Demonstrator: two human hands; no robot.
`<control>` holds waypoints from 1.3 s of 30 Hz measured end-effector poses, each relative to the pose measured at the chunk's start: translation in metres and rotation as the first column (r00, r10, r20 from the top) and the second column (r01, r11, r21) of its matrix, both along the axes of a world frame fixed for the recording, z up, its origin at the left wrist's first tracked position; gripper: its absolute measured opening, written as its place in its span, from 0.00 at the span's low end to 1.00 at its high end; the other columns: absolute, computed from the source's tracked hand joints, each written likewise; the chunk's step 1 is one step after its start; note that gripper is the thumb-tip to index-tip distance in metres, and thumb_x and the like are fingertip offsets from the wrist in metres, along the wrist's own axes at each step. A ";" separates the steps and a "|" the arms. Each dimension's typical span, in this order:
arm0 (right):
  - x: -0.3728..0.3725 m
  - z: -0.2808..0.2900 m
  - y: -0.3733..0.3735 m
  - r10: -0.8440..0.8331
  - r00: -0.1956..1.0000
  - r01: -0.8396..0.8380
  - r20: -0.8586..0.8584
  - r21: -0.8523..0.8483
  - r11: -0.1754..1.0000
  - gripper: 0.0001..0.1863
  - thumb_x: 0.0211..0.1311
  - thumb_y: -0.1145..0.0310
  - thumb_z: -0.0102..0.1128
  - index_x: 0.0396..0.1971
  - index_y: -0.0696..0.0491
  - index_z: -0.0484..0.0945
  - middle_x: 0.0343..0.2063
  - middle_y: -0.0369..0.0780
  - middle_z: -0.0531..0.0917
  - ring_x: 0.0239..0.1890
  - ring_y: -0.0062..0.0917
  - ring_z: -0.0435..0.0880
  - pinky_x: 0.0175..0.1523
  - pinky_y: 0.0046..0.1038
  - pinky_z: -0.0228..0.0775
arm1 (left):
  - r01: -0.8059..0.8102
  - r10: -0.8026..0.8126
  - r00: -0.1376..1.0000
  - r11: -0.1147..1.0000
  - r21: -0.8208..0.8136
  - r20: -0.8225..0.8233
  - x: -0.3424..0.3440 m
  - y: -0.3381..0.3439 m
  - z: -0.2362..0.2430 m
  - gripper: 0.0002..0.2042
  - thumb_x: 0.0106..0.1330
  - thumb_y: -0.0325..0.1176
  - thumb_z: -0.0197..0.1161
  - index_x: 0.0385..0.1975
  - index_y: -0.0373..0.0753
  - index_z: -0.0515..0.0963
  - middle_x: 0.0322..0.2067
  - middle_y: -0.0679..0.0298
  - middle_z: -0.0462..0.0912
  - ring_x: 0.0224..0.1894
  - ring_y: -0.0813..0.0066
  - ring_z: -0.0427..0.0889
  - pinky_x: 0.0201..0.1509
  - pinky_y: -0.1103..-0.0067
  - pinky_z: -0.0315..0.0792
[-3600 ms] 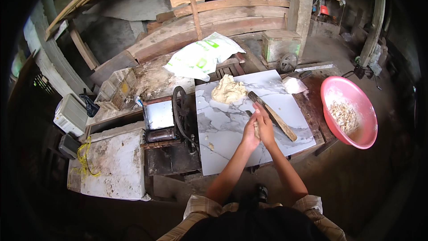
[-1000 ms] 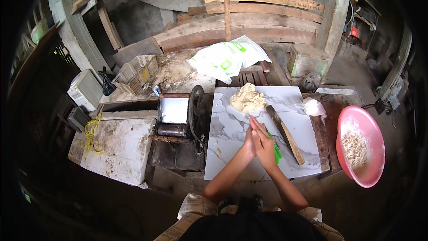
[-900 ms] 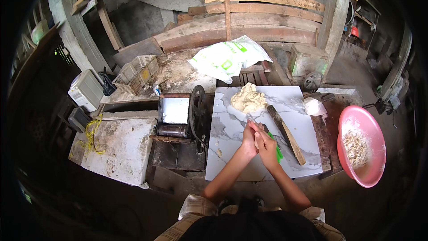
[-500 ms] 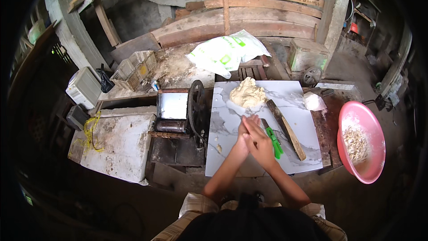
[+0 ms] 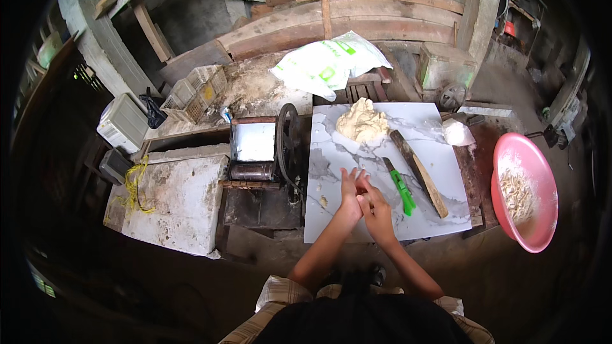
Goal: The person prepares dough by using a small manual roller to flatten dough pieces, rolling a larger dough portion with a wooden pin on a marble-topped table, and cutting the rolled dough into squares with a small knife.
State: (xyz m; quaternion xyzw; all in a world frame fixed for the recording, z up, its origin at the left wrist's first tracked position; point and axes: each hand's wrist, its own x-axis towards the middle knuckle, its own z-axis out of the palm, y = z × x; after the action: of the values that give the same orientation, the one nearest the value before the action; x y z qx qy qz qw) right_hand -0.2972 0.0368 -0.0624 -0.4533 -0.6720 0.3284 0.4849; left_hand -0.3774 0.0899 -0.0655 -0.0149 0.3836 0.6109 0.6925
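Over the near part of a white, grey-veined board [image 5: 440,178], my two hands are held together. My left hand [image 5: 350,199] has its fingers stretched away from me and its palm turned toward the right. My right hand [image 5: 377,210] touches that palm with bent, parted fingers; no object shows in either hand. Beyond them a pale lump of dough [image 5: 362,121] rests on the board. To their right lie a green-handled knife [image 5: 401,188] and a long wooden stick [image 5: 422,178]. Small dough scraps [image 5: 323,201] lie left of my hands.
A pink basin [image 5: 547,191] with floury dough strips [image 5: 517,194] stands at the right. Left of the board is a roller machine [image 5: 255,172] with a large wheel [image 5: 288,146]. A white sack [image 5: 331,64] and plastic baskets [image 5: 194,92] lie farther back; a small white bag [image 5: 457,132] sits at the board's right edge.
My palms, pressed flat together before, have come partly apart, and the right fingers now bend against the left palm. The whole view has shifted slightly; the knife shows more fully.
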 end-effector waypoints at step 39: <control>0.104 -0.086 0.060 -0.304 0.841 0.286 0.447 0.109 0.952 0.21 0.50 0.68 0.63 0.43 0.60 0.69 0.38 0.50 0.73 0.41 0.45 0.73 0.47 0.41 0.66 | 0.483 0.476 -0.070 0.785 0.388 -0.877 0.068 -0.009 -0.059 0.16 0.61 0.28 0.57 0.49 0.40 0.70 0.48 0.56 0.70 0.46 0.62 0.73 0.52 0.69 0.66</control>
State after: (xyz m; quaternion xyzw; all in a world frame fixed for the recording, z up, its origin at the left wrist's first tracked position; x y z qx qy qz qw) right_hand -0.1933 0.0964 -0.1485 -0.6065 -0.6957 0.1210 0.3654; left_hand -0.3090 0.0808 -0.1250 0.6658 0.5358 0.4999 0.1404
